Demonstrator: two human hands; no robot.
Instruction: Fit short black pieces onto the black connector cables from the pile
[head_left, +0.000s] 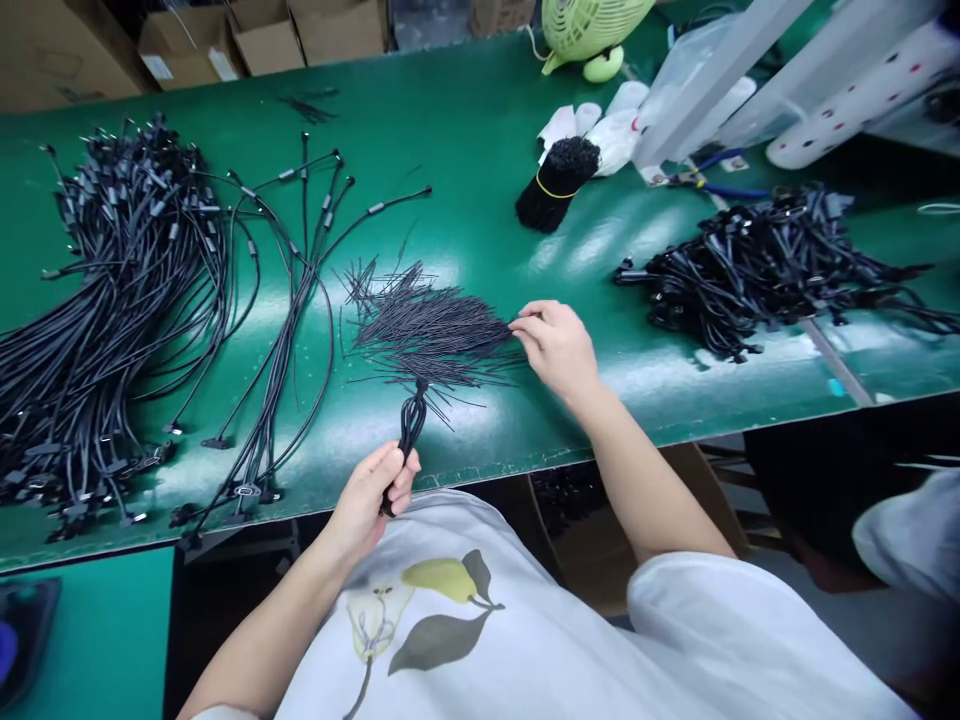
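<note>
My left hand (379, 490) is closed around a folded black cable (413, 415), near the front edge of the green table. The cable's loops stick up from the fist, and its lower part is hidden by my fingers. My right hand (556, 345) pinches at the right end of a loose pile of thin black twist ties (435, 325). Whether a single tie is between those fingertips is too small to see clearly. The pile lies flat just beyond the cable, its strands pointing mostly left and right.
Left of the pile lie several straight cables (289, 300) and a big heap of cables (142, 260). Coiled cables (750, 265) are heaped at the right. A banded black bundle (559, 185), white gloves (619, 130), pliers (701, 180) and a green fan (592, 30) stand farther back.
</note>
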